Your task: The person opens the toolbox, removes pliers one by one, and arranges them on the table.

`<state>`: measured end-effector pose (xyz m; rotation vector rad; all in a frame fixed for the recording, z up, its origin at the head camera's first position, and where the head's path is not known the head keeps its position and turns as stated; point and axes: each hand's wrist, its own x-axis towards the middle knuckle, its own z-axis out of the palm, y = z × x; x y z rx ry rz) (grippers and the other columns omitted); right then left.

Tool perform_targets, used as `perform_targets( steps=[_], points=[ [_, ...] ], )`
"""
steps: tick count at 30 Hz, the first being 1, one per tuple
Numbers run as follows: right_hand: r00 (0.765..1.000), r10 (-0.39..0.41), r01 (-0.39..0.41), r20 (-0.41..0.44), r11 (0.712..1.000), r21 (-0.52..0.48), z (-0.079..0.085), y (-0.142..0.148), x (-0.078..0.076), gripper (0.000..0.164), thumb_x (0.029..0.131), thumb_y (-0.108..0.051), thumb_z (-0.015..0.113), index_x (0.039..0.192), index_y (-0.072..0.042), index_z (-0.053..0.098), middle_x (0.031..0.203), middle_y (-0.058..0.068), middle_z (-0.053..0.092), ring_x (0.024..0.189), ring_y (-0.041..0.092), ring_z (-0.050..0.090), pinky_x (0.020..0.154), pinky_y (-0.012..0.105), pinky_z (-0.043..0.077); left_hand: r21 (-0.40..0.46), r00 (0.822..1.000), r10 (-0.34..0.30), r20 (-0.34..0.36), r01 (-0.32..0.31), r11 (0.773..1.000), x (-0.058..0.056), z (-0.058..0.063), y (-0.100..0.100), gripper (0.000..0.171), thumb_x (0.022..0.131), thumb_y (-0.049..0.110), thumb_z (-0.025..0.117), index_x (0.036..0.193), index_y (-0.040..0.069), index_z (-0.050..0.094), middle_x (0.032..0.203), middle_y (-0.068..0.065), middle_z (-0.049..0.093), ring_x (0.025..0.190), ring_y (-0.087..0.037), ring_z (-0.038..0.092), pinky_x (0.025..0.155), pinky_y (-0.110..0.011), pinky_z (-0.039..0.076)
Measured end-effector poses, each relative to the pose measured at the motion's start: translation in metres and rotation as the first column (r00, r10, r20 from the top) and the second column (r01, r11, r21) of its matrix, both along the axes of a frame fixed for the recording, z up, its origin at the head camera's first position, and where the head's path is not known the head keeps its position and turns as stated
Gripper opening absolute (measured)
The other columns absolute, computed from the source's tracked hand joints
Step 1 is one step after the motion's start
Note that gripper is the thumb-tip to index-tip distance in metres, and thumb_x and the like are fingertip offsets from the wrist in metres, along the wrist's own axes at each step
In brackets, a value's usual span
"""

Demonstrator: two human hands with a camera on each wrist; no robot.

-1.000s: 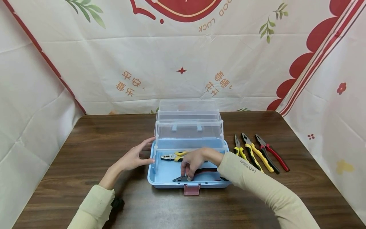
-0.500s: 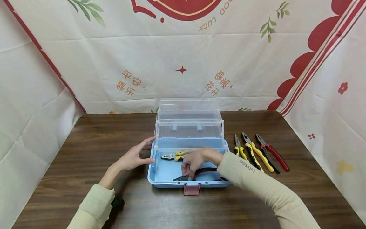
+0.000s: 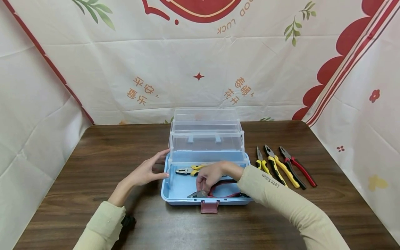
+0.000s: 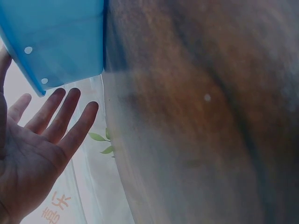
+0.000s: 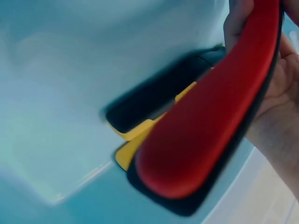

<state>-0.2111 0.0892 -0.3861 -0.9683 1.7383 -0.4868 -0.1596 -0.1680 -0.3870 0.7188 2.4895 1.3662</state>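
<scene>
A light blue toolbox (image 3: 175,189) stands with its clear lid and trays (image 3: 207,126) raised at the back. Inside it my right hand (image 3: 210,176) pinches red-and-black pliers (image 3: 229,195) near the pivot, jaws pointing left along the front wall. A thick red handle (image 5: 196,126) fills much of the right wrist view. Behind that hand lie yellow-and-black pliers (image 3: 186,171), their handles partly hidden. At the box's left side is my left hand (image 3: 142,173), fingers spread and thumb at the rim. The left wrist view shows its extended fingers beside the blue wall (image 4: 60,37).
On the brown table (image 3: 93,173), right of the box, lie small yellow pliers (image 3: 263,163), larger yellow-and-black pliers (image 3: 281,168) and red-and-black pliers (image 3: 297,168). My right sleeve passes close to them. A pink latch (image 3: 209,207) hangs at the box's front. Printed cloth (image 3: 200,52) hangs behind the table.
The pliers in my right hand have rolled over, so that more of the red handles and the gap between them shows. My left hand stays at the box's side.
</scene>
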Motion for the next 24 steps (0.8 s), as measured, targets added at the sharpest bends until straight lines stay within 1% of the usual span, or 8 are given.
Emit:
perform_targets(
  steps=[9,16,18,20,24],
  points=[
    [0.999,0.032,-0.033,-0.021,0.999,-0.015,0.014,-0.002,0.005,0.013,0.083,-0.002,0.058,0.095,-0.004,0.06,0.069,-0.002,0.061,0.059,0.006,0.051,0.058,0.019,0.043,-0.002,1.0,0.003,0.0,-0.003,1.0,0.0,-0.001,0.0,0.075,0.079,0.011,0.067,0.139,0.006,0.022,0.13,-0.018,0.038,0.112,-0.035,0.041,0.082,-0.054,0.038],
    [0.991,0.045,-0.047,-0.126,0.999,-0.011,0.028,-0.003,0.01,0.012,0.082,-0.004,0.061,0.093,-0.007,0.06,0.074,-0.006,0.057,0.064,0.003,0.05,0.06,0.019,0.042,-0.002,1.0,0.002,-0.005,-0.002,1.0,0.0,0.0,0.001,0.075,0.079,0.01,0.067,0.139,0.006,0.022,0.129,-0.019,0.038,0.111,-0.035,0.041,0.082,-0.054,0.038],
    [0.989,0.047,-0.05,-0.143,0.999,-0.02,0.03,-0.002,0.011,0.012,0.082,-0.005,0.061,0.093,-0.008,0.06,0.073,-0.006,0.056,0.063,0.003,0.049,0.059,0.019,0.042,-0.003,1.0,0.001,-0.006,-0.001,1.0,0.0,0.0,0.001,0.075,0.079,0.01,0.067,0.139,0.005,0.021,0.129,-0.019,0.039,0.111,-0.035,0.041,0.082,-0.054,0.038],
    [0.989,0.041,-0.046,-0.141,0.999,-0.028,0.032,-0.002,0.013,0.011,0.082,-0.004,0.061,0.092,-0.008,0.06,0.071,-0.005,0.055,0.059,0.003,0.047,0.056,0.019,0.041,-0.007,1.0,0.001,-0.006,-0.001,1.0,0.0,0.0,0.001,0.075,0.079,0.01,0.066,0.139,0.005,0.021,0.129,-0.019,0.039,0.111,-0.035,0.041,0.082,-0.054,0.038],
    [0.995,0.027,-0.035,-0.099,0.996,-0.077,0.043,-0.001,0.014,0.01,0.082,0.0,0.06,0.09,-0.006,0.059,0.068,-0.004,0.054,0.055,0.004,0.044,0.051,0.018,0.037,-0.008,1.0,0.003,-0.008,-0.003,1.0,0.0,0.001,0.001,0.075,0.079,0.011,0.067,0.139,0.005,0.022,0.128,-0.02,0.039,0.111,-0.035,0.042,0.082,-0.054,0.038]
  ],
)
